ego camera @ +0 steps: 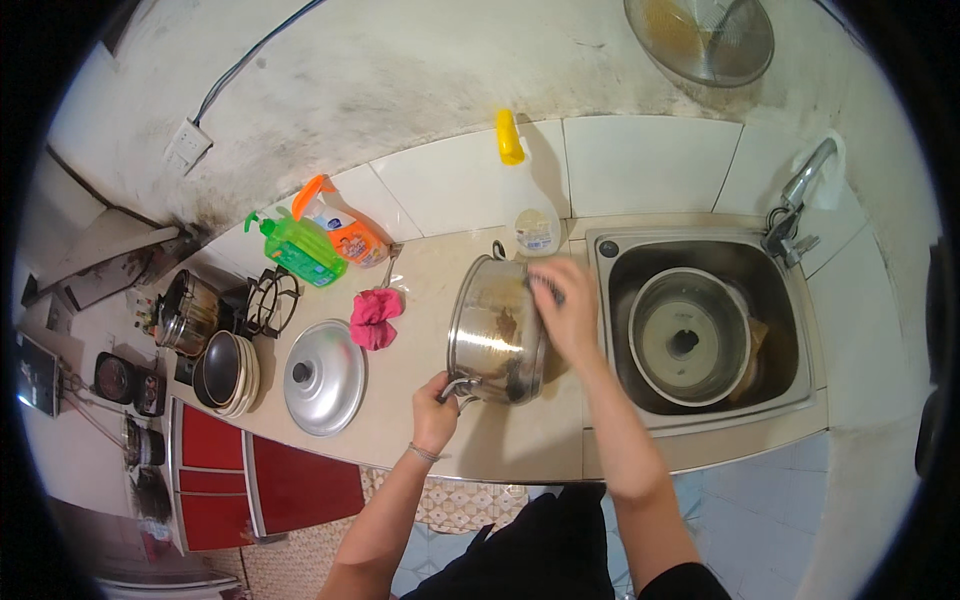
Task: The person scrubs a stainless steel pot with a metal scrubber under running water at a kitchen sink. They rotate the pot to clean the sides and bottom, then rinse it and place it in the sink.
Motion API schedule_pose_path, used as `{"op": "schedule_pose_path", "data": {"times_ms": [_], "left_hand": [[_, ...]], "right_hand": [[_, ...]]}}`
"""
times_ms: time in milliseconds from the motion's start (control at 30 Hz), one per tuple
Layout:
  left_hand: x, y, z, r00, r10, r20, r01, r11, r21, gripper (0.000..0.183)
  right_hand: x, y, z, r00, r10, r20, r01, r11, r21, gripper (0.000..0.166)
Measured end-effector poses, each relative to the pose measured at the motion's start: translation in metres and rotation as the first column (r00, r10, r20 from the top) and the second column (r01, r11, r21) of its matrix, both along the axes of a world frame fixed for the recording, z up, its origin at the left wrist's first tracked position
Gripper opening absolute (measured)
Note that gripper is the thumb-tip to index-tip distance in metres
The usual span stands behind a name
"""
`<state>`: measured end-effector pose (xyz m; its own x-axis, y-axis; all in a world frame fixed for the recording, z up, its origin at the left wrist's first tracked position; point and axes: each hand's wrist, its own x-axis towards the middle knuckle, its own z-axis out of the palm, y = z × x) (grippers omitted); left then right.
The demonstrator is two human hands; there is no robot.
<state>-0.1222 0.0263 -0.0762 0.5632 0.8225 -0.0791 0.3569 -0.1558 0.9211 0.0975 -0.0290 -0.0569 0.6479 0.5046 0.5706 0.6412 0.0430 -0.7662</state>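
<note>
A stainless steel pot [487, 322] is tipped on its side on the counter, its outside marked with brown and black stains. My left hand [435, 416] grips one of its looped metal handles at the near end. At the pot's base, my right hand [566, 307] presses a dark scrubber [549, 289], probably steel wool, mostly covered by the fingers. The second handle [499, 250] points toward the wall. To the left lies a silver pot lid [326, 382] with a black knob, and a crumpled pink cloth [376, 319] is beside it.
The steel sink [712, 232] on the right holds a metal basin [637, 345] of water under a faucet [795, 195]. By the wall stand a yellow-topped spray bottle [534, 217], an orange spray bottle [360, 241] and a green pump bottle [304, 251]. Stacked pans [225, 367] sit left.
</note>
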Motion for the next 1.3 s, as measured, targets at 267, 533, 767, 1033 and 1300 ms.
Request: {"op": "schedule_pose_path", "data": {"times_ms": [267,533,767,1033,1300], "left_hand": [[0.005,0.012,-0.003,1.0,-0.027,-0.008,0.028,0.978,0.206,0.031],[0.02,0.013,0.016,0.988,0.016,-0.157,0.02,0.974,0.224,0.024],[0.019,0.006,0.012,0.996,0.01,-0.087,0.02,0.94,0.342,0.021],[0.01,0.014,0.012,0.994,0.015,-0.11,0.02,0.95,0.31,0.02],[0.021,0.011,0.018,0.992,0.039,-0.118,0.001,0.947,0.32,0.02]], "right_hand": [[-0.073,-0.023,0.0,0.955,0.098,0.279,-0.072,0.992,-0.102,0.025],[-0.042,0.003,0.028,0.954,0.067,0.293,-0.01,0.982,-0.191,0.022],[-0.038,0.015,0.041,0.917,0.046,0.396,0.061,0.966,-0.253,0.018],[-0.096,-0.009,0.037,0.764,0.338,0.55,-0.173,0.928,-0.33,0.017],[-0.077,0.026,0.044,0.797,0.088,0.598,0.06,0.973,-0.224,0.013]]}}
